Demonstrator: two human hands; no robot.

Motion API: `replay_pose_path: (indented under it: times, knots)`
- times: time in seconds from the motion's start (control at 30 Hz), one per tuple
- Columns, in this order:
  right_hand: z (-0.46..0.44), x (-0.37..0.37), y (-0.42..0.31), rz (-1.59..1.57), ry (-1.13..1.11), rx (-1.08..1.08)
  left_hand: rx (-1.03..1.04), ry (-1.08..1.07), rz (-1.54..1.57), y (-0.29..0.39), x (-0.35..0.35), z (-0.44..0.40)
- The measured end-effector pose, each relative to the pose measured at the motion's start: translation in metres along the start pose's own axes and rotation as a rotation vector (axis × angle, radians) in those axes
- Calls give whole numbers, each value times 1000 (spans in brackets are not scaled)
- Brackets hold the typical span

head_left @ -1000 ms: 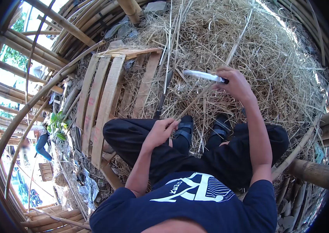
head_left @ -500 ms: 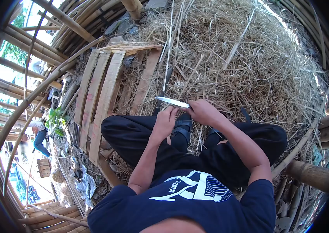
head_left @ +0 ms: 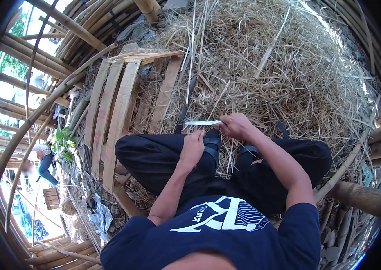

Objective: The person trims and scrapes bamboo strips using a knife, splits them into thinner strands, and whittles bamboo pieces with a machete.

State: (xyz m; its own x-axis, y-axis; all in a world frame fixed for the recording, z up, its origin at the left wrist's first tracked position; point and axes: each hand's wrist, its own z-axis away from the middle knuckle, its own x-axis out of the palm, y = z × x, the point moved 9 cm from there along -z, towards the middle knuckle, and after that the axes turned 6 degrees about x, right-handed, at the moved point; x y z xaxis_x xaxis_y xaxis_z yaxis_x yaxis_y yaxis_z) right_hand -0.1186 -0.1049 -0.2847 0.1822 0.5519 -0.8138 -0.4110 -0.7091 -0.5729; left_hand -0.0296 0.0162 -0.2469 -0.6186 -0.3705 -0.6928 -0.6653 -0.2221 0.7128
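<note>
My right hand (head_left: 236, 125) is closed around the handle of a knife (head_left: 203, 123), whose bright blade points left. My left hand (head_left: 193, 147) sits just below the blade, thumb and fingers pinched together. Whatever it grips is too small or hidden to make out. A narrow gap separates the left fingertips from the blade. Both hands are above my crossed legs in black trousers (head_left: 152, 155), close to my dark sandals (head_left: 211, 148). Beyond the blade, a long dark narrow object (head_left: 190, 92) lies on the straw.
Dry straw (head_left: 280, 85) covers the ground ahead. A wooden slatted pallet (head_left: 125, 99) lies on the left. Bamboo poles (head_left: 60, 92) frame the space, and a thick bamboo pole (head_left: 363, 198) is at my right. Another person (head_left: 45, 164) is outside at far left.
My left hand has moved slightly down, away from the blade. The knife has turned to lie nearly level, its tip lower in view. My right hand stays closed on the handle.
</note>
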Motion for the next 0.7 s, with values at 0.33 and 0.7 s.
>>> replay_pose_path:
  times: [0.33, 0.7]
  knots:
    - [-11, 35, 8, 49, -41, -64, -118, -71, 42, -35, 7, 33]
    - [14, -98, 202, 122, 341, 726, -280, -70, 55, -6, -56, 97]
